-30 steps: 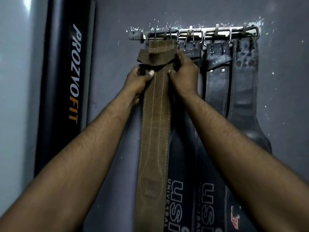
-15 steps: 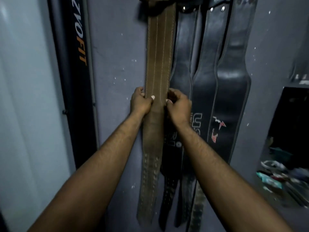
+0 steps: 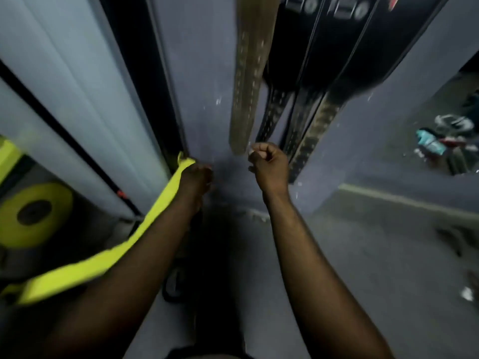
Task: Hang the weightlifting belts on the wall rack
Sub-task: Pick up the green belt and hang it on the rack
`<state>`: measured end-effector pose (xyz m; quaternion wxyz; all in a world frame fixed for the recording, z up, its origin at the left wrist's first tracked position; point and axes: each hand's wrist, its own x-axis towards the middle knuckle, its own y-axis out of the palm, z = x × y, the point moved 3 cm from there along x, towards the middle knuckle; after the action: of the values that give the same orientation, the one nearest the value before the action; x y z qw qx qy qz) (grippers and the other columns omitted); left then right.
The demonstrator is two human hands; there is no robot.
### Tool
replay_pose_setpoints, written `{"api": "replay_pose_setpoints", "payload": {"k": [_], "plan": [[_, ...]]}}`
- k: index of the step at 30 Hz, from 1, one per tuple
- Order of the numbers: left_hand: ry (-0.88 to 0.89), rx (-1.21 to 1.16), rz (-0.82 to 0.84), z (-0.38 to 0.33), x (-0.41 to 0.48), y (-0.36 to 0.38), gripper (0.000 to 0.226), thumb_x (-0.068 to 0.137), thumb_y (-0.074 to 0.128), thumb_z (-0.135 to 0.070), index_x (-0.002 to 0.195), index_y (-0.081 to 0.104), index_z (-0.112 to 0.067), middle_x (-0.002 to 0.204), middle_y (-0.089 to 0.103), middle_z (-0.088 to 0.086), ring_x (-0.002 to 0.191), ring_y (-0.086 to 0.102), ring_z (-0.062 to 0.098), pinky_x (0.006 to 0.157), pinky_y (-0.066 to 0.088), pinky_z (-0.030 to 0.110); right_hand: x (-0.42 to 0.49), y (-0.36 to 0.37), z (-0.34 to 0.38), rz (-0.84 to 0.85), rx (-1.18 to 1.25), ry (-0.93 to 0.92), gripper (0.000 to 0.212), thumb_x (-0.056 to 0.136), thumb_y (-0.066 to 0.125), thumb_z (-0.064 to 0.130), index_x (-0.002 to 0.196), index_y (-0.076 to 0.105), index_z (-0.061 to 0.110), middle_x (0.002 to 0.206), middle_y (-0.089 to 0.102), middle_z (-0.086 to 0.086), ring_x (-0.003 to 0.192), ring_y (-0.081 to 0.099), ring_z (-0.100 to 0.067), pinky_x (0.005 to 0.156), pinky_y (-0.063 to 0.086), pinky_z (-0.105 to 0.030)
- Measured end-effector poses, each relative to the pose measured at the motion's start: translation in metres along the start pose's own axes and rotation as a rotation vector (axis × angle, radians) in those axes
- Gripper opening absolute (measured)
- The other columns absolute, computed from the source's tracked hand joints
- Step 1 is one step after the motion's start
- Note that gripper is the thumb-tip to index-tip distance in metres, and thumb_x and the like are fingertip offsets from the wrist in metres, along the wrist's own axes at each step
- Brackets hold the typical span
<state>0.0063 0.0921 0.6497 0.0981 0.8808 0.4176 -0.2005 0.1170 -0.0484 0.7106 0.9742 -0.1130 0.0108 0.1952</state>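
Observation:
A brown weightlifting belt (image 3: 246, 81) hangs down the grey wall, its punched tail ending at mid-frame. Three black belts (image 3: 305, 81) hang beside it on the right, their tails at about the same height. The wall rack is out of view above. My right hand (image 3: 269, 164) is a loose fist just below and right of the brown belt's tip, holding nothing. My left hand (image 3: 197, 177) is lower left of the tip, off the belt; its fingers curl away and are blurred.
A black upright pad (image 3: 145, 73) stands left of the belts. A bright yellow bar (image 3: 108, 255) runs under my left forearm, with a yellow disc (image 3: 33, 213) at the far left. Scattered items (image 3: 440, 141) show at the right. Grey floor lies below.
Both hands have slid down the brown belt from its buckle end to below its tail and let go. The view has tilted down, so the rack has left the frame.

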Motion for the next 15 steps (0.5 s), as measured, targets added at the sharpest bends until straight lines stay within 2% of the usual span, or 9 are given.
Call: {"api": "replay_pose_setpoints", "payload": {"k": [2, 4, 5, 7, 8, 10, 13, 15], "plan": [[-0.143, -0.037, -0.021, 0.064, -0.014, -0.009, 0.017, 0.1, 0.046, -0.01, 0.092, 0.059, -0.016, 0.083, 0.061, 0.005, 0.072, 0.058, 0.017, 0.067, 0.053, 0.029, -0.031, 0.003, -0.058, 0.058, -0.073, 0.12, 0.018, 0.071, 0.06, 0.038, 0.082, 0.07, 0.029, 0.085, 0.074, 0.001, 0.086, 0.071, -0.025, 0.083, 0.059, -0.05], [-0.303, -0.055, -0.022, 0.127, -0.031, -0.018, 0.022, 0.103, 0.044, -0.011, 0.087, 0.057, -0.018, 0.082, 0.058, 0.004, 0.07, 0.057, 0.016, 0.061, 0.054, 0.026, -0.069, 0.007, -0.106, 0.137, -0.193, 0.165, 0.015, 0.079, 0.064, 0.018, 0.089, 0.074, 0.024, 0.094, 0.076, -0.007, 0.094, 0.071, -0.029, 0.09, 0.057, -0.046], [-0.374, -0.06, -0.022, 0.156, -0.041, -0.023, 0.023, 0.103, 0.043, -0.012, 0.086, 0.055, -0.019, 0.081, 0.056, 0.004, 0.069, 0.056, 0.015, 0.056, 0.053, 0.024, -0.087, 0.009, -0.13, 0.194, -0.259, 0.2, 0.018, 0.083, 0.064, 0.01, 0.094, 0.076, 0.017, 0.099, 0.076, -0.011, 0.099, 0.071, -0.03, 0.093, 0.055, -0.039], [-0.49, -0.076, -0.006, 0.207, -0.064, -0.033, 0.02, 0.103, 0.043, -0.012, 0.089, 0.056, -0.015, 0.081, 0.057, 0.005, 0.068, 0.057, 0.015, 0.05, 0.052, 0.02, -0.117, 0.012, -0.175, 0.327, -0.389, 0.245, 0.019, 0.087, 0.064, 0.005, 0.102, 0.076, 0.009, 0.105, 0.076, -0.013, 0.104, 0.069, -0.028, 0.091, 0.047, -0.027], [-0.526, -0.083, -0.013, 0.227, -0.074, -0.037, 0.018, 0.103, 0.044, -0.01, 0.091, 0.057, -0.011, 0.082, 0.058, 0.006, 0.068, 0.058, 0.016, 0.051, 0.053, 0.021, -0.128, 0.015, -0.199, 0.394, -0.45, 0.254, 0.02, 0.089, 0.064, 0.006, 0.105, 0.076, 0.007, 0.108, 0.075, -0.013, 0.106, 0.068, -0.028, 0.089, 0.044, -0.024], [-0.576, -0.088, -0.048, 0.265, -0.086, -0.049, 0.016, 0.102, 0.046, -0.005, 0.092, 0.058, -0.011, 0.084, 0.058, 0.006, 0.072, 0.058, 0.017, 0.063, 0.053, 0.027, -0.143, 0.027, -0.246, 0.522, -0.586, 0.249, 0.023, 0.095, 0.062, 0.014, 0.113, 0.073, 0.01, 0.118, 0.072, -0.011, 0.113, 0.064, -0.025, 0.088, 0.038, -0.019], [-0.679, -0.155, -0.112, 0.334, -0.088, -0.07, 0.01, 0.102, 0.047, -0.005, 0.105, 0.057, -0.005, 0.088, 0.059, 0.01, 0.077, 0.058, 0.022, 0.067, 0.049, 0.031, -0.16, 0.057, -0.323, 0.74, -0.797, 0.255, 0.032, 0.102, 0.05, 0.028, 0.126, 0.066, 0.015, 0.135, 0.06, -0.007, 0.125, 0.054, -0.024, 0.098, 0.036, -0.027], [-0.717, -0.15, -0.166, 0.387, -0.08, -0.094, 0.011, 0.101, 0.049, -0.005, 0.103, 0.06, -0.003, 0.093, 0.061, 0.013, 0.078, 0.06, 0.023, 0.067, 0.051, 0.031, -0.166, 0.082, -0.371, 0.769, -0.771, 0.353, 0.032, 0.101, 0.052, 0.03, 0.127, 0.065, 0.015, 0.134, 0.06, -0.007, 0.123, 0.055, -0.025, 0.097, 0.04, -0.031]]}}
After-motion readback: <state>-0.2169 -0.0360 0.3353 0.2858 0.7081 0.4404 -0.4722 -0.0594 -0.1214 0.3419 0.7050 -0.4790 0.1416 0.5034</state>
